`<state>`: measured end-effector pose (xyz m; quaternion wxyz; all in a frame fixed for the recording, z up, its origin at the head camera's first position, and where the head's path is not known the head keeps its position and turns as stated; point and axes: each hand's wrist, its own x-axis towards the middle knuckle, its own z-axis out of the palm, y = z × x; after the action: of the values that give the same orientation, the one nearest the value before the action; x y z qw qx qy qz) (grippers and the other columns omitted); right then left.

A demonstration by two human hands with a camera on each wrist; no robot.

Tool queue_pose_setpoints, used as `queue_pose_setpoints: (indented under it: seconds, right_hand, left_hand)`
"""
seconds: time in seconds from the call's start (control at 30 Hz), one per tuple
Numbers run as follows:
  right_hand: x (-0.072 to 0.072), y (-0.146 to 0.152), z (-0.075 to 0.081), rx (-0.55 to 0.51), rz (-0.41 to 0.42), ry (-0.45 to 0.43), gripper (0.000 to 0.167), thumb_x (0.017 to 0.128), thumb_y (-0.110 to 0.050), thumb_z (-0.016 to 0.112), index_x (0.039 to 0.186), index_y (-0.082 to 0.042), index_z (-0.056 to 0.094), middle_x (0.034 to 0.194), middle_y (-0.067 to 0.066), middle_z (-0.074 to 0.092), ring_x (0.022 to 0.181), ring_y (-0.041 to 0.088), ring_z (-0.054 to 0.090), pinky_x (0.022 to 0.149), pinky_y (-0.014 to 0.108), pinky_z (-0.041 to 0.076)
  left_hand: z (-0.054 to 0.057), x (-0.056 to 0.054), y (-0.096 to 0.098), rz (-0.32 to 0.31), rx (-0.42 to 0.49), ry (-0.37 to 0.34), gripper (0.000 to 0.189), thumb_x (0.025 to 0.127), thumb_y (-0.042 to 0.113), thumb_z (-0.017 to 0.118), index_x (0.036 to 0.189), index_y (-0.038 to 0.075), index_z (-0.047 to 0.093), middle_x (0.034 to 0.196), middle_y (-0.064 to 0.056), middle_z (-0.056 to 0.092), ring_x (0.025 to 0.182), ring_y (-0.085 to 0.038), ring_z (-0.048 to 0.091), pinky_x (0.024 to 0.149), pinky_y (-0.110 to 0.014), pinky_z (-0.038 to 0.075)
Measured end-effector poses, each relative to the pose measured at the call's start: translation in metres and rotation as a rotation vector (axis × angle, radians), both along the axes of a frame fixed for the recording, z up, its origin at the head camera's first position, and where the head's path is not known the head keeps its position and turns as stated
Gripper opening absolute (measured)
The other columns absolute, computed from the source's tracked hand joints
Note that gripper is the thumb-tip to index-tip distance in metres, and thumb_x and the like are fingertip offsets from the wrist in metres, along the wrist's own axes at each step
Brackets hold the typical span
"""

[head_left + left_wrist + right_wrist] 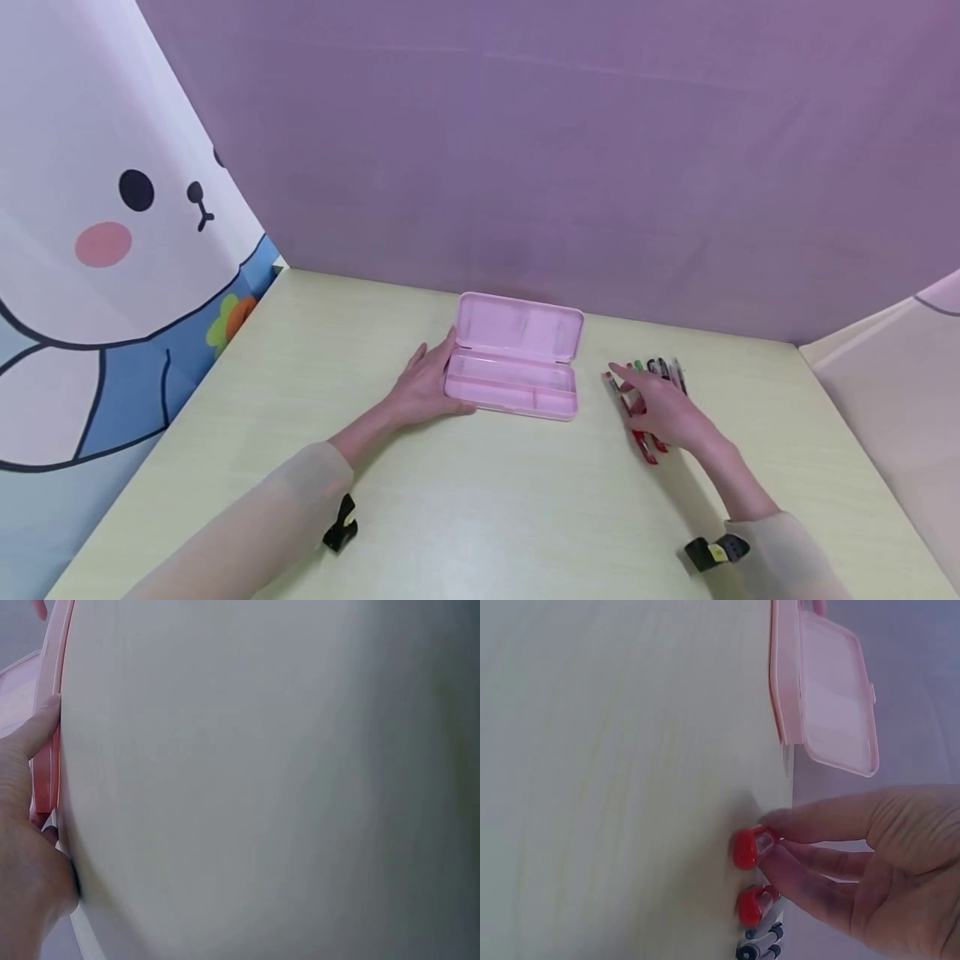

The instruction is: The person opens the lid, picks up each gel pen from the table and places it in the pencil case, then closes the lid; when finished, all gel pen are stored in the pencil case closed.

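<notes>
A pink pencil case lies on the table with its lid raised at the back; its divided tray holds nothing. My left hand grips the case's left end, the thumb against the front wall and the fingers round the side. To the right of the case, my right hand pinches a red-ended pen between thumb and fingertips. A second red-ended pen lies beside it. More pens, some with dark ends and one green, lie together under and behind this hand, partly hidden by it.
The pale wooden table reaches back to a purple cloth wall. A curtain with a cartoon animal hangs at the left, and a pale cloth borders the right edge.
</notes>
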<state>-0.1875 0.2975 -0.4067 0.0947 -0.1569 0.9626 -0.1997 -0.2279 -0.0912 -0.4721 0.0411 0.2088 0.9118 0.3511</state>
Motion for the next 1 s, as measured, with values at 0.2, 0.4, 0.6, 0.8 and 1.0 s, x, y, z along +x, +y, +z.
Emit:
queue_pose_setpoints:
  seconds: [0.2, 0.4, 0.6, 0.8, 1.0]
  right_hand:
    - [-0.001, 0.000, 0.001, -0.011, -0.015, -0.028, 0.080, 0.082, 0.010, 0.071, 0.155, 0.000, 0.041, 0.124, 0.025, 0.068, 0.088, 0.020, 0.067, 0.064, 0.025, 0.053]
    - [-0.002, -0.002, 0.004, -0.081, -0.044, -0.048, 0.077, 0.086, 0.004, 0.071, 0.156, -0.002, 0.041, 0.121, 0.023, 0.069, 0.096, 0.025, 0.068, 0.065, 0.026, 0.053]
    - [-0.005, -0.016, 0.012, -0.189, -0.060, 0.075, 0.070, 0.088, 0.004, 0.069, 0.154, -0.005, 0.047, 0.117, 0.021, 0.072, 0.097, 0.028, 0.071, 0.067, 0.023, 0.055]
    - [-0.014, -0.039, 0.015, -0.281, -0.033, 0.201, 0.067, 0.089, 0.006, 0.069, 0.152, -0.013, 0.052, 0.113, 0.019, 0.075, 0.097, 0.029, 0.074, 0.070, 0.021, 0.058]
    - [-0.031, -0.068, 0.018, -0.407, 0.034, 0.216, 0.063, 0.090, 0.010, 0.068, 0.148, -0.010, 0.056, 0.112, 0.023, 0.073, 0.097, 0.032, 0.072, 0.083, 0.039, 0.064]
  left_hand:
    - [-0.001, 0.000, 0.001, 0.002, -0.003, 0.003, 0.134, 0.073, 0.044, 0.089, 0.165, 0.004, 0.001, 0.170, -0.010, 0.032, 0.158, -0.030, 0.030, 0.134, -0.053, 0.004]
    - [0.001, 0.002, 0.002, -0.002, 0.005, 0.004, 0.133, 0.073, 0.044, 0.089, 0.165, 0.004, 0.002, 0.170, -0.011, 0.031, 0.157, -0.031, 0.030, 0.133, -0.054, 0.004]
    - [0.003, 0.002, 0.001, 0.005, -0.007, -0.004, 0.133, 0.074, 0.044, 0.089, 0.166, 0.006, 0.001, 0.170, -0.011, 0.030, 0.158, -0.030, 0.030, 0.134, -0.052, 0.004]
    - [0.002, 0.002, 0.003, 0.002, 0.002, -0.007, 0.133, 0.074, 0.044, 0.090, 0.166, 0.007, 0.000, 0.171, -0.011, 0.028, 0.158, -0.030, 0.028, 0.134, -0.052, 0.003]
    - [0.002, 0.003, 0.004, -0.005, 0.007, 0.004, 0.133, 0.075, 0.044, 0.089, 0.166, 0.005, 0.001, 0.170, -0.013, 0.029, 0.157, -0.031, 0.031, 0.133, -0.054, 0.004]
